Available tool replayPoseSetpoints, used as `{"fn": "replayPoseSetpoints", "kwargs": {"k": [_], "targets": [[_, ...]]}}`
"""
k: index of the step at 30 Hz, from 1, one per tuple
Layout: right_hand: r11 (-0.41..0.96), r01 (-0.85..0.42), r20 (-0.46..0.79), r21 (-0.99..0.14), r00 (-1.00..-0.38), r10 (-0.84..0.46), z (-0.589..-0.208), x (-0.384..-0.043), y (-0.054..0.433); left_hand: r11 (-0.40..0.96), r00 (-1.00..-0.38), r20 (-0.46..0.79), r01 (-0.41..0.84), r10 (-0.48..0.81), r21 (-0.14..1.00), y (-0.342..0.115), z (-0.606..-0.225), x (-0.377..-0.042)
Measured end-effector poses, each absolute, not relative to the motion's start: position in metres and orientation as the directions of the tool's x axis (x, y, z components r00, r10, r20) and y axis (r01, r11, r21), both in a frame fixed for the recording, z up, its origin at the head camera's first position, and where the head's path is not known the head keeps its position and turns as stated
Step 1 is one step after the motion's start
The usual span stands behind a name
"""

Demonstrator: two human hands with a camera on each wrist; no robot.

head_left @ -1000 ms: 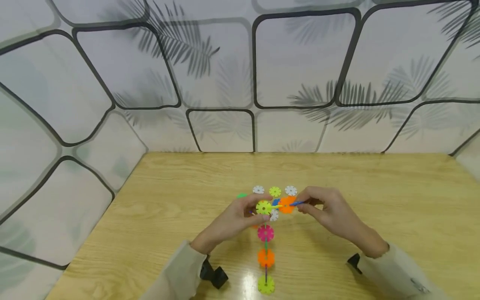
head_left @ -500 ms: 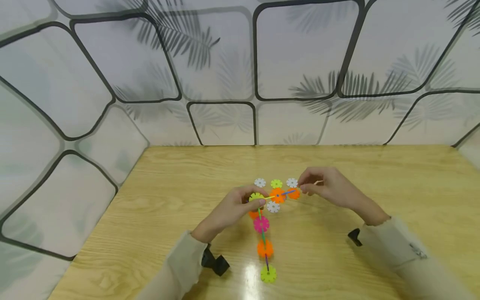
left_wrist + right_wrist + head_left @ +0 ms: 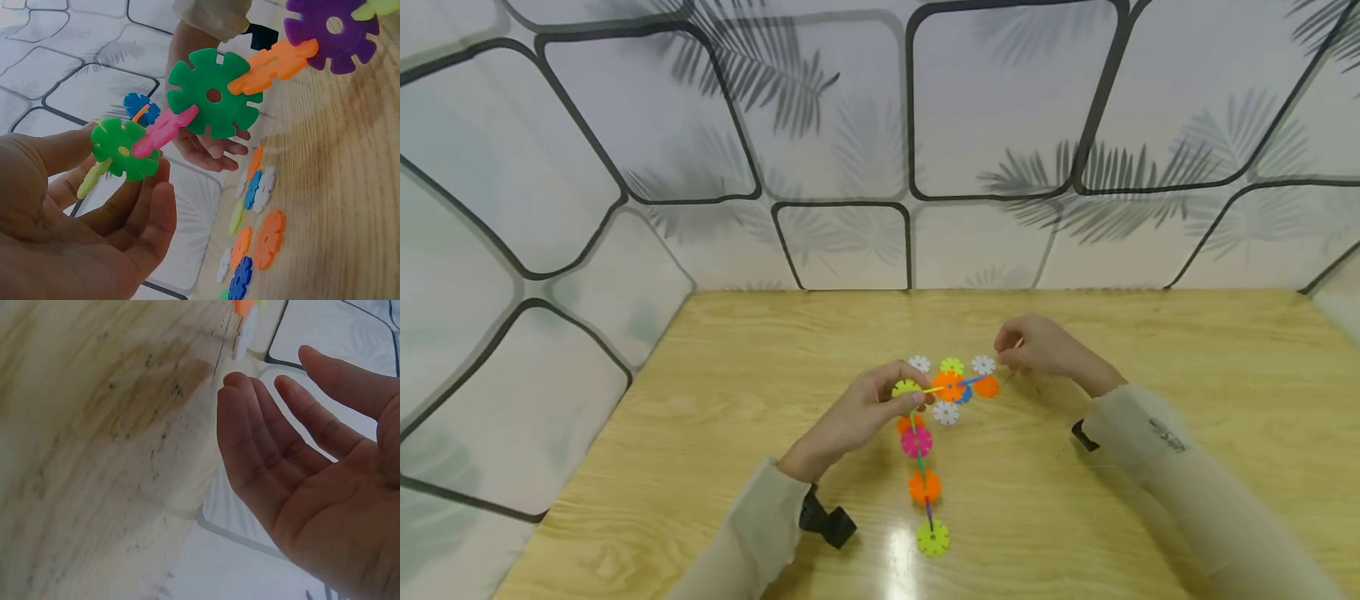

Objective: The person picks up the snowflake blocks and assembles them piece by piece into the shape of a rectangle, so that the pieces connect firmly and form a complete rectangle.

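Observation:
My left hand (image 3: 880,396) pinches the top of a chain of notched plastic discs, at a yellow-green disc (image 3: 904,389) next to a green disc (image 3: 122,149). Hanging toward the front are a pink disc (image 3: 917,442), an orange disc (image 3: 925,487) and a yellow-green end disc (image 3: 933,538), linked by discs seen edge-on. A side branch carries an orange disc (image 3: 948,385) and a blue disc (image 3: 141,109) to the right. My right hand (image 3: 1041,346) holds nothing, its fingers loosely bent near a loose white disc (image 3: 983,364). In the right wrist view no disc lies between its fingers.
Several loose discs lie behind and below the branch, among them a yellow-green disc (image 3: 952,365), a white disc (image 3: 946,413) and an orange disc (image 3: 987,387). The wooden table (image 3: 760,350) meets a patterned backdrop (image 3: 842,250) behind.
My right hand has let go of the blue disc on the branch and moved back and to the right. My left hand and the chain have shifted slightly left and back.

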State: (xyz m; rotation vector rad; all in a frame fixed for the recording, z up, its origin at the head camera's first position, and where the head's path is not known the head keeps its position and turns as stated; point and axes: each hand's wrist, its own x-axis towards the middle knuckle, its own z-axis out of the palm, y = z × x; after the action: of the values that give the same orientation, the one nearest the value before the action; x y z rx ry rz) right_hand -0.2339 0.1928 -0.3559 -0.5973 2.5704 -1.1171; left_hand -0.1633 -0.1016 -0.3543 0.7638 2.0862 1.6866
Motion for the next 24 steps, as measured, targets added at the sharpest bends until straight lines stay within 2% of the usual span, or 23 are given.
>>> {"fn": "replayPoseSetpoints", "kwargs": {"k": [9,24], "targets": [[0.708,-0.300,-0.094,-0.639,-0.883,-0.459,-0.362,-0.244,0.181,0.175,-0.831,-0.006,0.110,0.556,0.978,-0.100,-0.350,-0.162],[0.759,-0.316,-0.122,-0.570,-0.881,-0.458,-0.366,-0.241,0.168,0.204,-0.875,-0.025,0.085,0.484,0.975,-0.095,-0.353,-0.158]]}}
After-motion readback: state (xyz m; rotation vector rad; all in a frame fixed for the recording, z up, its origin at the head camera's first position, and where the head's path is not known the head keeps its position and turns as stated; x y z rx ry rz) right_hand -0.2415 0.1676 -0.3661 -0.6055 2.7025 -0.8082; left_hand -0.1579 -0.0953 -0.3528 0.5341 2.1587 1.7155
